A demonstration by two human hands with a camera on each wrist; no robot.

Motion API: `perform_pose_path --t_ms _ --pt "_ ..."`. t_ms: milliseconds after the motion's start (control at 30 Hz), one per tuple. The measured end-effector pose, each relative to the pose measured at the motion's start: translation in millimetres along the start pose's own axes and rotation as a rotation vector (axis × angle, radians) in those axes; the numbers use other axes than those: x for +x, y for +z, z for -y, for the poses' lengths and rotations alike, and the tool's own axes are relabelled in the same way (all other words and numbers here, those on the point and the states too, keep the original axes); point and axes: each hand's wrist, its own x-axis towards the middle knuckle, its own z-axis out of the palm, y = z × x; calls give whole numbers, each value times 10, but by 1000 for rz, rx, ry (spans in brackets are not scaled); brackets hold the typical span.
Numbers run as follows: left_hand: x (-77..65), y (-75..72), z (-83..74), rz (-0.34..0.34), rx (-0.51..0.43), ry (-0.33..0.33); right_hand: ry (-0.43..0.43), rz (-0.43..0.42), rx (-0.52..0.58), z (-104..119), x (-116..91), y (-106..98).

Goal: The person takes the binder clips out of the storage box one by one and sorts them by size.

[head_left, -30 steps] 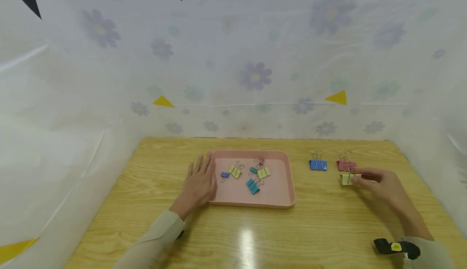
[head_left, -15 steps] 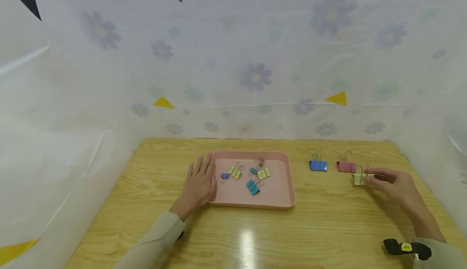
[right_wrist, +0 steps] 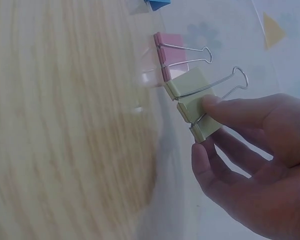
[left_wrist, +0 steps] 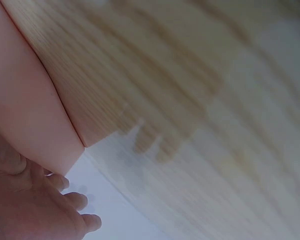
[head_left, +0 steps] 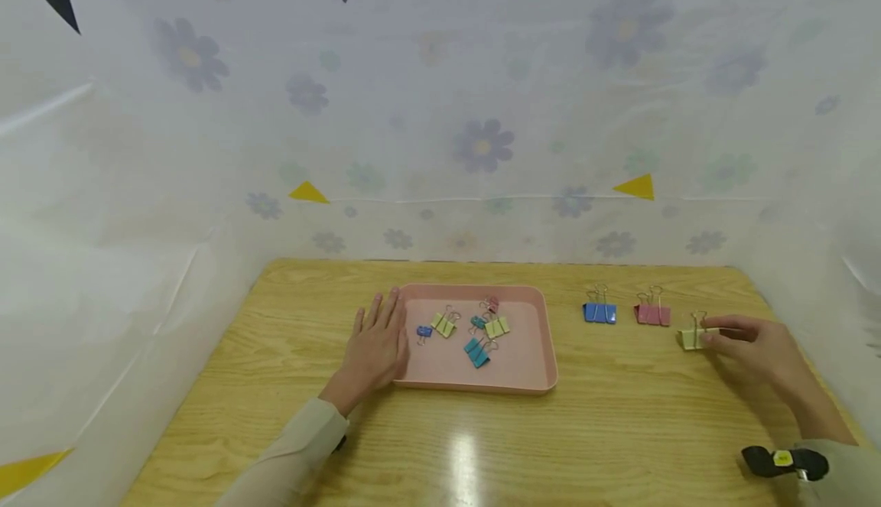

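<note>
- Pale yellow colours the body of the binder clip (head_left: 689,340), which is at the right of the counter (head_left: 585,430), just beside the pink clip (head_left: 652,314) (I cannot tell whether its base touches the wood).
- The right hand (head_left: 764,346) has its grip pinched to the clip's thickness, the thumb pressing one face and fingers behind.
- To handle it well, I would keep that light pinch low on the body, leave the wire handles free, and lower the spine level before letting go.
- A little space from the pink clip should help, since the handles could snag.
- The left hand (head_left: 375,346) grips nothing; its straight fingers lie along the left edge of the pink tray (head_left: 519,369), probably enough to steady it.
- The held clip looks smooth and boxy, its two silver loops standing up.
</note>
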Motion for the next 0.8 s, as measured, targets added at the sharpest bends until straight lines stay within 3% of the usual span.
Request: perform_pose_path --t_ms 367,800 --pt "4 0 0 5 -13 2 22 4 -59 -73 140 -116" --pt "14 14 18 0 1 5 -8 -52 26 -218 282 -127"
